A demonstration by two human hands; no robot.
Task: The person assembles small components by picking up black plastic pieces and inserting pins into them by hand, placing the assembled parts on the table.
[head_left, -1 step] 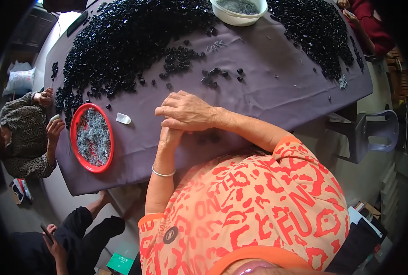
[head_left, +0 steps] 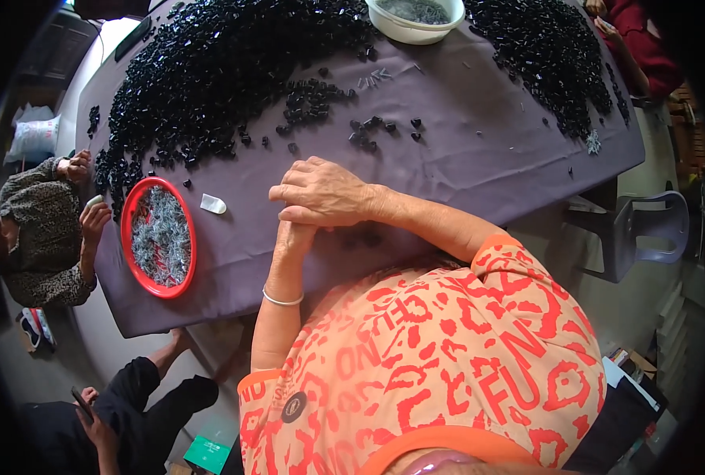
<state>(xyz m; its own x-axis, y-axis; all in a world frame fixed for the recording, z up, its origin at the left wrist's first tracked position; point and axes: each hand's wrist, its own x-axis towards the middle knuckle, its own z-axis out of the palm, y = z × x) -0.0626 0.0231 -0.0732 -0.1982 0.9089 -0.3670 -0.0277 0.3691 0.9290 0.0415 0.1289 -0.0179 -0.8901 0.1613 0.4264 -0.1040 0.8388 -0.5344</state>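
Purple cloth (head_left: 479, 158) covers a long work table, seen from above; bare floor shows at either side.

Nearest: the left hand (head_left: 293, 237) rises from the near table edge, a thin bangle (head_left: 281, 300) on the wrist. Its fingers are hidden beneath the other hand, so whether they are spread or closed cannot be told. The right hand (head_left: 321, 192) lies palm-down across the left one, fingers pressed together and slightly curled, pinching nothing visible. A few small black pieces (head_left: 364, 237) lie in its shadow just beside the wrist.

Left of the hands: a red round tray (head_left: 135, 204) of grey metal bits, and a small white object (head_left: 212, 204) lying apart from it.

Farther: loose small black parts (head_left: 372, 131) scattered beyond the right hand, then the large black heap (head_left: 210, 71), a second heap (head_left: 546, 55) far right, and a white bowl (head_left: 412, 28) between them.

Judgement on handling: the parts look like light, rigid moulded pieces, probably smooth, unlikely to break. Best taken singly by a fingertip pinch across the short sides, or raked from the heap edge.

Other people sit at the left end, below left and at the far right corner.
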